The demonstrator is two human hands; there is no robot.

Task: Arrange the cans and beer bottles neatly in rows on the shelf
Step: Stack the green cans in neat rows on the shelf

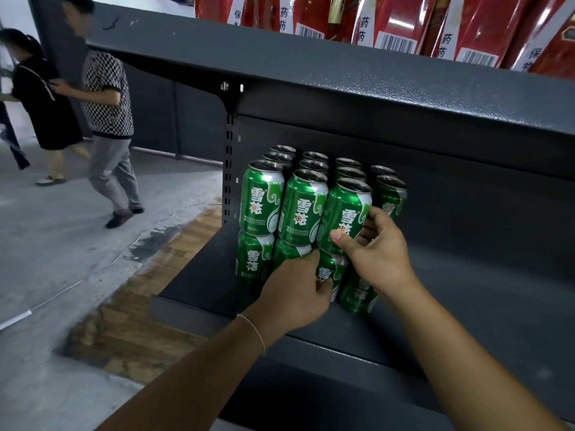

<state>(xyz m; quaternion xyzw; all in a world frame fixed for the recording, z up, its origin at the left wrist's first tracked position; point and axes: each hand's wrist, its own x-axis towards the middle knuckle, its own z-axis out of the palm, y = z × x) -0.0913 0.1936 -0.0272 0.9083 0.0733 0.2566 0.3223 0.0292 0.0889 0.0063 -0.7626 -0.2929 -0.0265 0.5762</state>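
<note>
Your right hand (378, 253) wraps the third can (343, 217) in the near row of the upper layer, thumb across its label and fingers curled round its right side. Your left hand (295, 293) is just below, curled round a lower-layer can (329, 272) directly under that one, thumb on its front. The green cans (261, 197) stand stacked two layers high at the left end of the dark grey shelf (466, 275), against the slotted upright (229, 169), in rows running from near to far. To the right another can (390, 194) stands on a lower-layer can (357, 293). Red boxes (401, 20) with barcodes line the shelf above. Far left, two people (105, 98) stand on the concrete floor (62, 244).
</note>
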